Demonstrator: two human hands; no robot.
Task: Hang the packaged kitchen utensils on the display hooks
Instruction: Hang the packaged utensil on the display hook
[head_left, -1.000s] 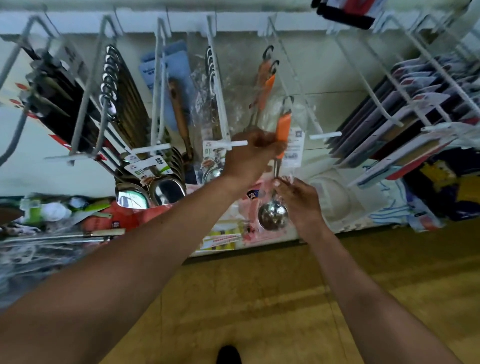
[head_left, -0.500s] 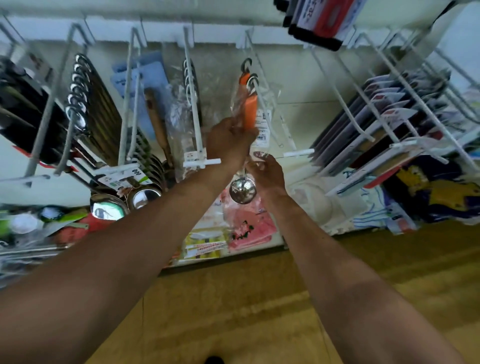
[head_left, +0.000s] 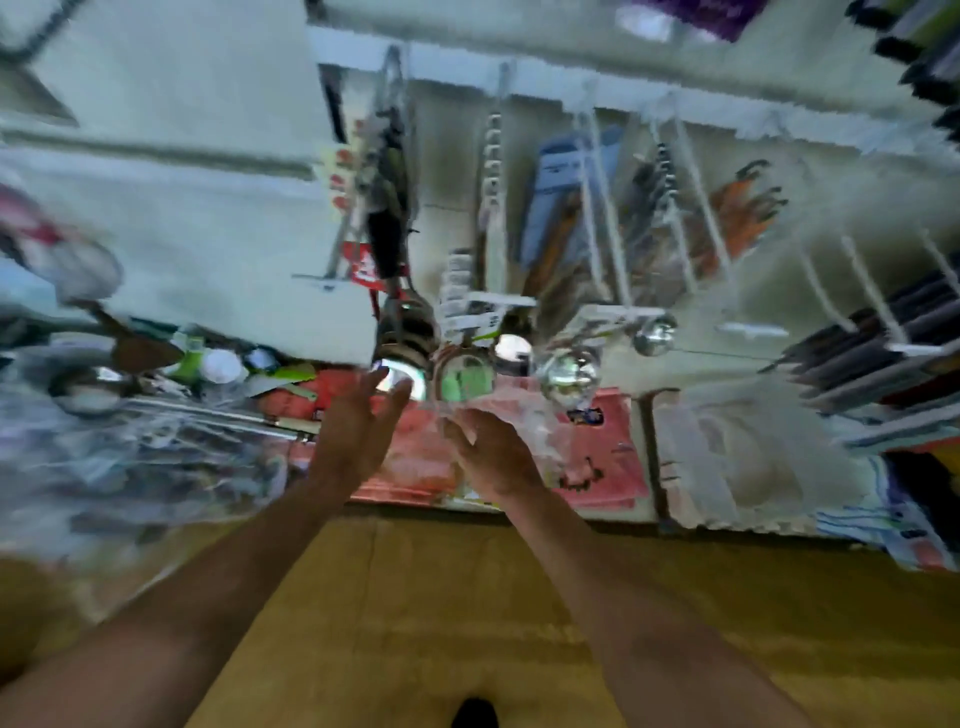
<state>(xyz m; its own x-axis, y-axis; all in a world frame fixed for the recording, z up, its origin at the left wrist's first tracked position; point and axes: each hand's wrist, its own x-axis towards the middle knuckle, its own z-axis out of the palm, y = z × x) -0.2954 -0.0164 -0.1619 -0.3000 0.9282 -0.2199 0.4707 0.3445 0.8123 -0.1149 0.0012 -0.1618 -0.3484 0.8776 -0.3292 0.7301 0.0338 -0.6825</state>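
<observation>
Ladles (head_left: 569, 379) hang (blurred) above left hand (head_left: 358, 423) and right hand (head_left: 493, 452).

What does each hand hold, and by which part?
Left hand holds nothing; its fingers are straight. Right hand: too blurred to tell.

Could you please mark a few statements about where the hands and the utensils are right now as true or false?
1. The left hand has straight fingers and holds nothing. True.
2. The right hand grips the orange-handled utensils. False: they hang on a white hook up to the right, apart from both hands.
3. The floor under the arms is yellow-brown. True.
4. Both hands are raised above the shiny ladle bowls. False: both sit lower in the view, in front of the pink packages.
</observation>
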